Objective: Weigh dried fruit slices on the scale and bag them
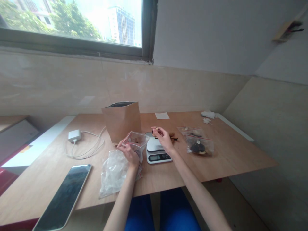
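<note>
My left hand (130, 153) holds a small clear zip bag (137, 140) open, just left of a kitchen scale (156, 150); a few brown pieces lie inside the bag. My right hand (163, 136) hovers over the scale's platform and pinches a small brown piece (156, 129) between its fingertips. More brown and dark pieces (172, 136) lie at the scale's far right edge. A brown paper bag (122, 121) stands open behind my left hand.
A stack of empty clear bags (113, 173) lies under my left wrist. Two filled zip bags (199, 146) rest right of the scale. A phone (64, 195) lies front left, a white charger with cable (74, 136) behind it. Paper scraps (162, 115) sit near the wall.
</note>
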`<state>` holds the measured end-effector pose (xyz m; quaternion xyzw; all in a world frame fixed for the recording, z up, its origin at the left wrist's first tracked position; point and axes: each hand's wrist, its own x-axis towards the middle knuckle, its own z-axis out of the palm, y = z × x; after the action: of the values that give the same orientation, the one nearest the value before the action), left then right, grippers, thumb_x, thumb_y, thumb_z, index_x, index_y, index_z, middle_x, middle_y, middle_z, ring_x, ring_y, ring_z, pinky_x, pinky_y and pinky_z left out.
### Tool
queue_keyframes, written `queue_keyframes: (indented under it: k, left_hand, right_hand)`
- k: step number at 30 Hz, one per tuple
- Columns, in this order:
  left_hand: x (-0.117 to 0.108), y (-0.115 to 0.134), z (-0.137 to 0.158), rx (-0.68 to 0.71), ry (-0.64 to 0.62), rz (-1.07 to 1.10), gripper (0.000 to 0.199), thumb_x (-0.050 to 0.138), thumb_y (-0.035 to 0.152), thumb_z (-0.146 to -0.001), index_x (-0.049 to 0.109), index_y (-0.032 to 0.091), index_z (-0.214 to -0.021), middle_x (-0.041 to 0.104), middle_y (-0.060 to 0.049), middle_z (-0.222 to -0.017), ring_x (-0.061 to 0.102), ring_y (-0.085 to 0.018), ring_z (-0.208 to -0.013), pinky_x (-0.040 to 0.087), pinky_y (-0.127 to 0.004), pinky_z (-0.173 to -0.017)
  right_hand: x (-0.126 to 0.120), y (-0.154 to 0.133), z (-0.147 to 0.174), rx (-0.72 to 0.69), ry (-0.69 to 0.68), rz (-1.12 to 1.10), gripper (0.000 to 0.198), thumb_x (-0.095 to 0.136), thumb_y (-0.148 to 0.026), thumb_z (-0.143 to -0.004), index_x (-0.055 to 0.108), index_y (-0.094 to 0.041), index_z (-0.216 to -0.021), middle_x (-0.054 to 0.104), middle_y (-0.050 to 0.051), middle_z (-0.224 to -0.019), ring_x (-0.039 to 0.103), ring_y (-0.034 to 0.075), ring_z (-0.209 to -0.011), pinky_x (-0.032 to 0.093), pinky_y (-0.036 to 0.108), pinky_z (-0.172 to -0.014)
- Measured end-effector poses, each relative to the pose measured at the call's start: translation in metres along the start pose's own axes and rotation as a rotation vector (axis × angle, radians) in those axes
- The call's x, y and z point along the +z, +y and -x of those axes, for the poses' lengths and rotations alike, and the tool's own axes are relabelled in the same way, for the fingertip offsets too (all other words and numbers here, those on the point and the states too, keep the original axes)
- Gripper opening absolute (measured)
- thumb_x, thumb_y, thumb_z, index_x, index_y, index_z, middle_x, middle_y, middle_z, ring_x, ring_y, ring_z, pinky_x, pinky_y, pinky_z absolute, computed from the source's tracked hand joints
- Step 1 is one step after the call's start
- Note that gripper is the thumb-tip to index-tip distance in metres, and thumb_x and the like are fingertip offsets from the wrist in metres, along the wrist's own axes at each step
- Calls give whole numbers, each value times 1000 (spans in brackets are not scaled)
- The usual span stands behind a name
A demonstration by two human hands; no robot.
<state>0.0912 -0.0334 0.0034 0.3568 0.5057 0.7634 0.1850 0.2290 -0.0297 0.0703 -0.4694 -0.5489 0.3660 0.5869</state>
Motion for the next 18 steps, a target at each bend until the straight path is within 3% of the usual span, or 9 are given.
queue_keyframes:
  k: [5, 9, 12, 18]
  left_hand:
    - [0, -2, 1, 12, -30, -22, 27, 34, 40, -84, 39, 17, -98, 48, -10, -100, 51, -23, -97, 40, -45, -90]
    - [-1, -1, 2, 35, -57, -16, 28, 33, 41, -85, 38, 17, -98, 49, -10, -98, 54, -23, -91, 42, -44, -86]
    - [0, 2, 3, 31, -55, -8, 28, 34, 41, -85, 38, 17, -98, 51, -12, -99, 55, -24, -92, 41, -44, -85]
    - [1, 3, 2, 38, -62, 7, 26, 34, 44, -85, 37, 19, -96, 52, -11, -103, 55, -22, -95, 42, -39, -85]
  right_hand:
    - [15, -38, -4, -51, -116, -123, 35, 58, -46, -78, 65, -18, -98, 66, 3, -90, 60, 11, -76, 48, 24, -76]
    - [23, -46, 1, -145, -265, 48, 35, 59, -42, -79, 64, -21, -106, 62, 6, -108, 60, 15, -96, 47, 28, -86]
    - [22, -44, 6, -214, -261, 205, 29, 58, -38, -81, 65, -23, -105, 56, 7, -123, 50, 17, -117, 37, 33, -101]
    - [8, -28, 0, -199, -187, 254, 28, 46, -36, -88, 64, -22, -104, 60, 7, -119, 52, 16, -115, 40, 33, -98]
